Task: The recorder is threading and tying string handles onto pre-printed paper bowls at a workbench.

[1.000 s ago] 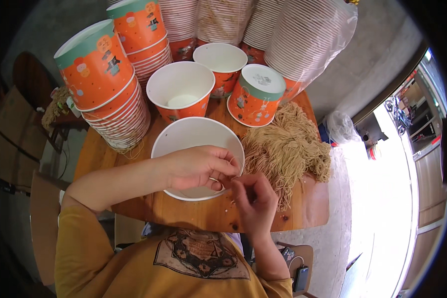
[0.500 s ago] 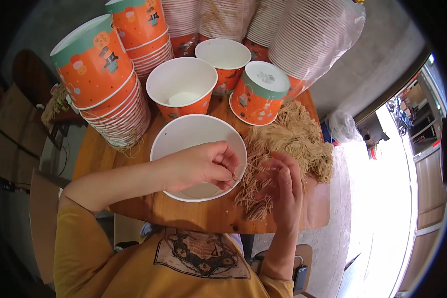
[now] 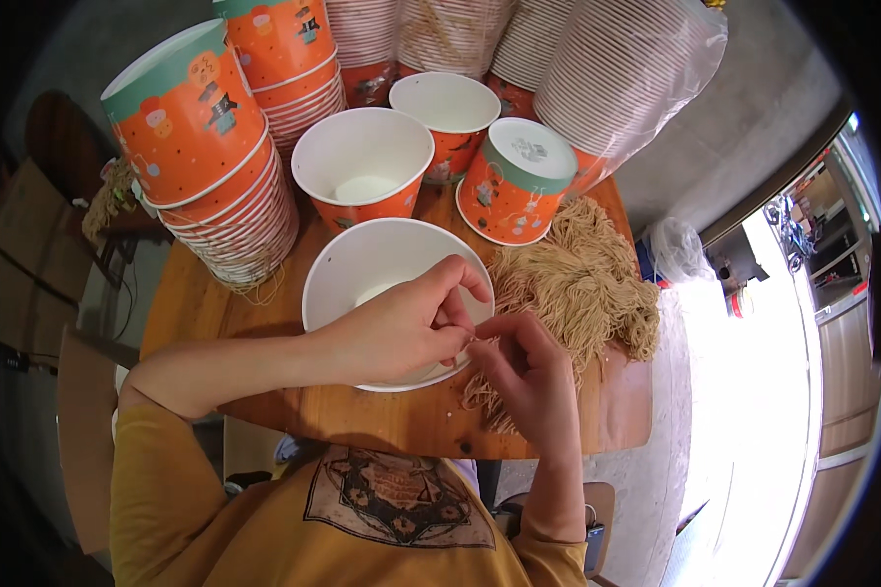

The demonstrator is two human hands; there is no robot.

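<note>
An open paper bucket [image 3: 335, 293], white inside, stands on the table in front of me. My left hand [image 3: 411, 318] reaches across it, thumb and fingers pinched at its right rim. There my right hand [image 3: 529, 377] meets it, thumb and forefinger pressed together. A thin strand of tan string seems to run between the fingertips, though most of it is hidden. Just right of the bucket lies a loose pile of tan strings [image 3: 582, 279], partly behind my right hand.
Two more upright paper buckets [image 3: 362, 161] [image 3: 445, 103] and an upside-down orange one [image 3: 519, 186] stand behind. Upside-down stacks [image 3: 201, 127] rise at left; plastic-wrapped bucket stacks [image 3: 607, 78] line the back of the wooden table [image 3: 362, 421].
My right hand has moved left from above the string pile to my left fingertips and closed into a pinch. My left forefinger has lifted a little. The view has shifted slightly.
</note>
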